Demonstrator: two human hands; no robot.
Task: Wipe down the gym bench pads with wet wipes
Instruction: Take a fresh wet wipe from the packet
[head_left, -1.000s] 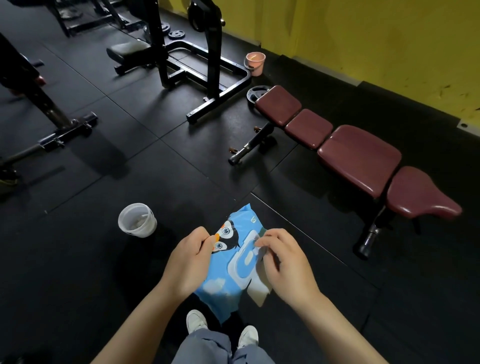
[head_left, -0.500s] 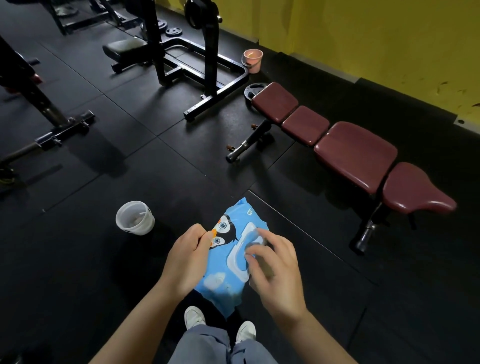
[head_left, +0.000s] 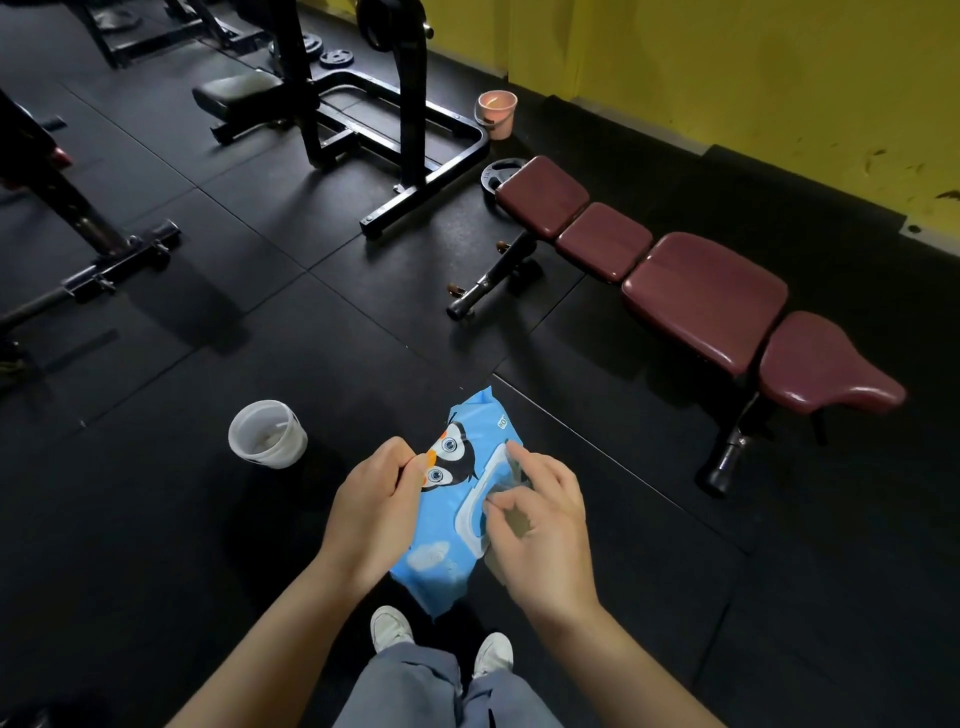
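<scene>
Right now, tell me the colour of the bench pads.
Dark maroon bench pads, glossy, clearest in the head view.

Both my bare forearms reach forward and inward from the bottom of the view, bringing my 2 hands close together in front of me, a little above my feet. My left hand (head_left: 375, 512) is curled, knuckles up, thumb and fingers pinching the left edge of the wipes pack (head_left: 447, 525). My right hand (head_left: 540, 525) sits over the pack's right side, back of the hand facing me, index finger stretched forward and thumb bent in toward it, pinching at the flap.
</scene>
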